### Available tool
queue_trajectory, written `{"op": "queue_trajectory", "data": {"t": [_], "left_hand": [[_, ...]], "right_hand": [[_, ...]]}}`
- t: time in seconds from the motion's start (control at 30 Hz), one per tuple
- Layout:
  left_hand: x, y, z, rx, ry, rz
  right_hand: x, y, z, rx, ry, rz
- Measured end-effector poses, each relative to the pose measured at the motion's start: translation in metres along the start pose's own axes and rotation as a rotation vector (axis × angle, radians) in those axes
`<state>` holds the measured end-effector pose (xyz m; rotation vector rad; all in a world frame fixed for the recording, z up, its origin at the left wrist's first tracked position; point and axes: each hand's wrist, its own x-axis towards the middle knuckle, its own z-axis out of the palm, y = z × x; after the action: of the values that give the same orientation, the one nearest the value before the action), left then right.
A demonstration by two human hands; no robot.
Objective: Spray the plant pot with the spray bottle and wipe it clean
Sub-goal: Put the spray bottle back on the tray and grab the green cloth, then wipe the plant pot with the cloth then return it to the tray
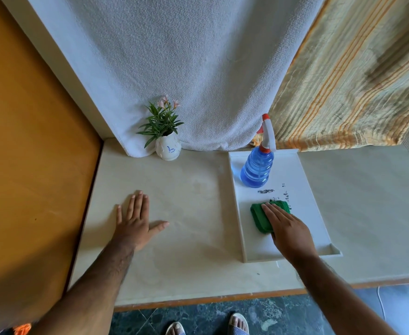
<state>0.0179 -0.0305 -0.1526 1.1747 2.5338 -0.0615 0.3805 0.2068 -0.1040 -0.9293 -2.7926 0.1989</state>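
Note:
A small white plant pot [168,149] with green leaves and pink flowers stands at the back of the counter, against a white towel. A blue spray bottle [258,168] with a white and red trigger head stands upright on the far part of a white tray [305,194]. A folded green cloth [259,217] lies on the tray nearer to me. My right hand [287,228] lies flat on top of the cloth, fingers extended. My left hand [135,220] rests flat on the bare counter, fingers spread, well in front of the pot.
The pale counter [193,238] ends at an orange wall panel [29,165] on the left and a wooden front edge near me. A white towel [174,68] and a striped curtain [356,81] hang behind. My sandalled feet show below.

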Motion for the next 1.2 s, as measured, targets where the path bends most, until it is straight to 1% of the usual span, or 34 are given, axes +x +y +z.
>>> {"op": "queue_trajectory", "data": {"t": [0.17, 0.3, 0.37, 0.43, 0.53, 0.8, 1.1, 1.2], "left_hand": [[0.0, -0.001, -0.001, -0.008, 0.006, 0.002], [0.0, -0.001, 0.0, -0.007, 0.007, 0.006], [-0.002, -0.001, 0.001, -0.004, 0.027, 0.014], [-0.006, -0.001, 0.004, -0.011, 0.076, 0.028], [-0.009, -0.003, 0.006, -0.029, 0.136, 0.056], [-0.009, -0.005, 0.007, -0.023, 0.169, 0.103], [-0.009, -0.005, 0.01, -0.011, 0.207, 0.076], [-0.009, -0.006, 0.01, -0.016, 0.207, 0.079]], "right_hand": [[0.009, -0.005, -0.009, 0.045, -0.008, 0.049], [0.025, -0.026, -0.026, 0.16, 0.069, 0.108], [0.042, -0.049, -0.033, 0.216, 0.122, 0.053], [0.06, -0.074, -0.036, 0.253, 0.145, -0.052], [0.092, -0.108, -0.033, 0.311, 0.096, -0.156], [0.169, -0.157, -0.004, 0.294, 0.086, -0.188], [0.222, -0.176, 0.03, 0.318, 0.164, -0.213], [0.231, -0.183, 0.04, 0.322, 0.152, -0.19]]}}
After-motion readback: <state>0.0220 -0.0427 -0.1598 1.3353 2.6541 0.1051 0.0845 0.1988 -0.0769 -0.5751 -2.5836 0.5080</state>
